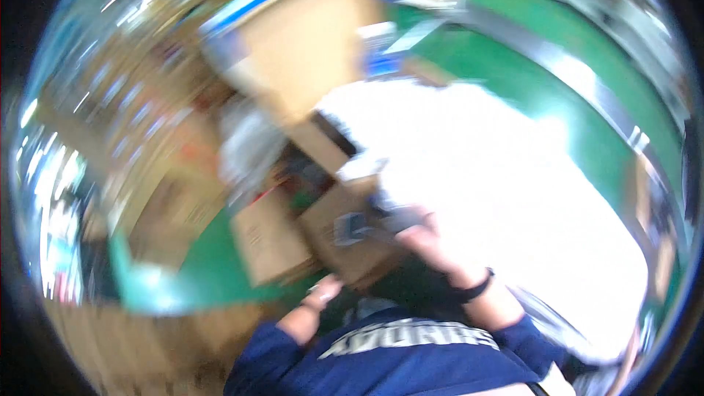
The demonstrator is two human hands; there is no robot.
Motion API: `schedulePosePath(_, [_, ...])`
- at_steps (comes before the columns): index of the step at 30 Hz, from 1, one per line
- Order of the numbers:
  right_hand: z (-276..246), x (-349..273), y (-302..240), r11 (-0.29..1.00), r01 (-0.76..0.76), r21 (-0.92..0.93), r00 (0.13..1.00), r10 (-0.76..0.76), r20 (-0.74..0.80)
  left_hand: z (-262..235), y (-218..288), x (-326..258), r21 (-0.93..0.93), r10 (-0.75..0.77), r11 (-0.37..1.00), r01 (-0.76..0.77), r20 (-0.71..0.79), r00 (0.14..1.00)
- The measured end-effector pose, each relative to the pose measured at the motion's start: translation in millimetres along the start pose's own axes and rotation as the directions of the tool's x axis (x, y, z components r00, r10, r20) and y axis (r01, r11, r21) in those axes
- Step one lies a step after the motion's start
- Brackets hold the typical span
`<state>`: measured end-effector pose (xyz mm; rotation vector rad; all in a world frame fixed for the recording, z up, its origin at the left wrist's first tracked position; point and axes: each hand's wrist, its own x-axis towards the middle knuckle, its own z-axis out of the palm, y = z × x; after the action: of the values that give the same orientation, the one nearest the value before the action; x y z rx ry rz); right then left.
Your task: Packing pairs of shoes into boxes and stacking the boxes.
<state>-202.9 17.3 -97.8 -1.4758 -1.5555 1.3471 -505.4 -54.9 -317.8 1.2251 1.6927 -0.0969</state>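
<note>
Strong motion blur smears everything. A brown cardboard box [352,253] with a small dark square on its face is in front of me, left of a large white surface [513,205]. My right hand [427,240], a black band at its wrist, is at the box's right side, closed around a dark grey object [400,218] whose kind I cannot make out. My left hand [323,292] is at the box's near left corner, its fingers too smeared to read. A second brown box [270,238] stands just left of the first.
Clear crumpled plastic [253,143] lies beyond the boxes. A tall tan panel with a blue edge [308,37] rises behind it. More cartons [169,213] stand at left on the green floor [205,271]. A grey strip [543,55] crosses the floor at far right.
</note>
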Motion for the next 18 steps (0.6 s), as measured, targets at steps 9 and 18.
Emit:
schedulePosePath(9, [-292, -185, 75, 0.933, 0.272, 0.238, 0.735, -0.042, -0.677, 3, 380, -152, -0.363, 0.471, 0.878, -0.312, 0.773, 0.425])
schedulePosePath(18, [-533, -270, 269, 0.540, 0.432, 0.723, -0.146, 0.833, -0.534, 188, 642, -138, -0.025, 0.666, -0.168, -0.985, 0.735, -0.132])
